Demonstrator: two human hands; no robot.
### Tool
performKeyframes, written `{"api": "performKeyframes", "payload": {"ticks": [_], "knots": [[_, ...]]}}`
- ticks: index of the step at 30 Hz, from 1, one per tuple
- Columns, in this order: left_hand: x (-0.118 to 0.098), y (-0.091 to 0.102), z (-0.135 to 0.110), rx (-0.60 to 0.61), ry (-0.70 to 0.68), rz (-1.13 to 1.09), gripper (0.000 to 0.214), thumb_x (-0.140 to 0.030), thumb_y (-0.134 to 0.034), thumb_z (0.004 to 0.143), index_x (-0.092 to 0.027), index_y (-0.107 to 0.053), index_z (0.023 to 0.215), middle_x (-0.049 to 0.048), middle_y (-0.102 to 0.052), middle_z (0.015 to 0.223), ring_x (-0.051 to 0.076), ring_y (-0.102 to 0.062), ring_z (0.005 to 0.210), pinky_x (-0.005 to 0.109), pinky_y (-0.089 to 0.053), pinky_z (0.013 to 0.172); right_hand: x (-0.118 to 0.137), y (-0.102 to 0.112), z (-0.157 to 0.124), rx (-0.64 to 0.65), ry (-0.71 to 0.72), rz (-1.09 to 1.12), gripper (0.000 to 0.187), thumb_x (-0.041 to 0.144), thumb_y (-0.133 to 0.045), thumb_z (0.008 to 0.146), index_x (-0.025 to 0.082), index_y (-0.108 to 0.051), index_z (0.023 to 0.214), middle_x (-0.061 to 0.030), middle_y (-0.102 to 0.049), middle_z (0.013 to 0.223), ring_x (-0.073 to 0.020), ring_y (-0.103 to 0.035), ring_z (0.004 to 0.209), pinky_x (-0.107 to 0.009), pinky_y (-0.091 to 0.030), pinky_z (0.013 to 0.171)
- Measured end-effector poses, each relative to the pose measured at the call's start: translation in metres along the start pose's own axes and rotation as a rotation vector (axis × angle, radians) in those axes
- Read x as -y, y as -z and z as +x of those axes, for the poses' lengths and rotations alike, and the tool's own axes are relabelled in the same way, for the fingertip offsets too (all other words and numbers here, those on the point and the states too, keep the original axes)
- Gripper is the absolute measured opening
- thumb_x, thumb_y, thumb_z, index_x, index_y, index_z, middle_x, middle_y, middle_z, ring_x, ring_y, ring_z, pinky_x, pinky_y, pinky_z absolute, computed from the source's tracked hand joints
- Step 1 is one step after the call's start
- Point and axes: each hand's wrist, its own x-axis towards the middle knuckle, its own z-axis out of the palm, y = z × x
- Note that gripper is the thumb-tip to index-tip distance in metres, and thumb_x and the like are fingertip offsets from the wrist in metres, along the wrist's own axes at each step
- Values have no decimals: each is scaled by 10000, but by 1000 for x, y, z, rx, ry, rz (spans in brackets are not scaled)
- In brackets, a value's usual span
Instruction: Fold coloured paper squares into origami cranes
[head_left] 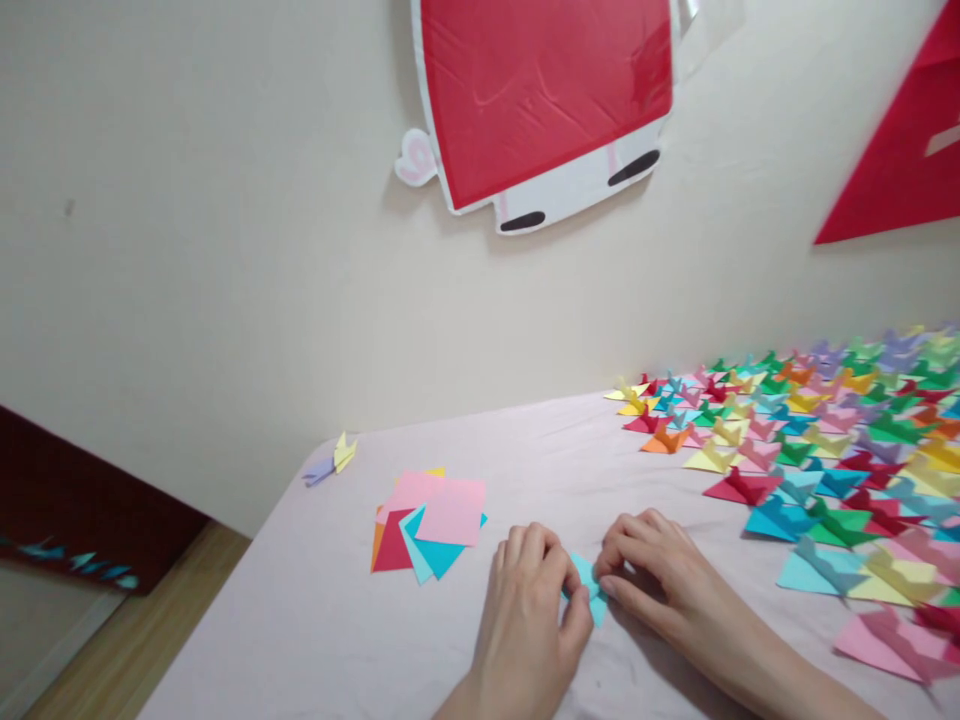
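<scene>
Turquoise paper (598,608), small and folded, lies on the pale worktop (300,630) directly between the fingers of the left hand (529,600) and those of the right hand (667,570). It shows a pointed tip away from the person and another corner towards them, with a crease running across the middle (much of the rest hides behind the fingertips). The left thumb and forefinger pinch its left side; the right thumb and forefinger close on its right side, while the other fingers of both hands curl loosely above.

Left of the left fingers and a little beyond them, loose square sheets (454,512) overlap in a fan of pink, red, blue, pale aqua and orange, with a yellow corner poking out. Farther left, near the worktop's corner, sit a yellow and a lilac folded piece (334,463). Right of the right fingers, many-coloured folded paper birds (821,568) spread in close rows.
</scene>
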Motion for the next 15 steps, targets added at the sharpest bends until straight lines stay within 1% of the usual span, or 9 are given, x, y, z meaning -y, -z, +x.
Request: {"api": "performKeyframes", "payload": {"ticks": [4,9,15], "knots": [[-2,-2,2,25,33,66,155,-63,-541,825,-209,-497,795,42,-535,963,233,-482,941,376,-419,822,1,-2,1,-20,6,-31,140,224,-581,876,237,-642,751,-32,-656,823,-223,-532,835,-370,-405,755],[-3,-3,3,57,53,84,147,-74,-546,815,-209,-490,800,46,-524,967,242,-464,948,398,-415,836,2,-6,1,-24,-6,-72,139,180,-563,855,226,-614,734,-31,-645,802,-214,-520,808,-364,-391,727],[-3,-4,4,66,64,129,158,-64,-534,801,-211,-475,803,48,-520,971,245,-455,943,407,-408,830,6,-6,1,-37,-20,-111,129,203,-577,854,231,-607,731,-32,-637,798,-218,-522,807,-362,-385,724]]}}
